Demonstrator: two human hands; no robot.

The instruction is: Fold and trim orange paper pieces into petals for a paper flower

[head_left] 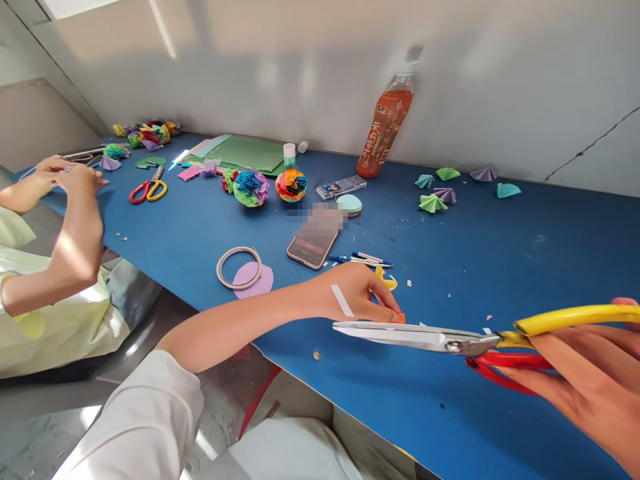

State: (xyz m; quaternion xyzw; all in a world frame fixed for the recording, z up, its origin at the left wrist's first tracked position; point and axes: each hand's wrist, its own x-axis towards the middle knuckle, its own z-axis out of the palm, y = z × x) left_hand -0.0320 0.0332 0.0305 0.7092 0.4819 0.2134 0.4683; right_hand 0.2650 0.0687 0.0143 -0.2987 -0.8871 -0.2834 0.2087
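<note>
My right hand [595,380] is wrapped around the yellow and red handles of a pair of scissors [425,338]. The blades are nearly closed and point left, in front of my left hand. Thumb and fingers of my left hand [357,290] pinch a small orange paper piece [401,319], mostly hidden by the fingers. A strip of white tape [342,301] is stuck on the back of that hand. Just beyond the fingers lies a yellow paper scrap [386,278]. Pens [363,259] and a phone [316,237] are close behind it.
A tape roll [219,270] rests partly over a purple paper circle [263,280]. Paper pompoms [251,189], a glue stick [289,157] and a drink bottle [385,127] stand toward the wall. Folded paper fans [433,203] lie right. At left, another person's hands [75,175] work near other scissors [150,187].
</note>
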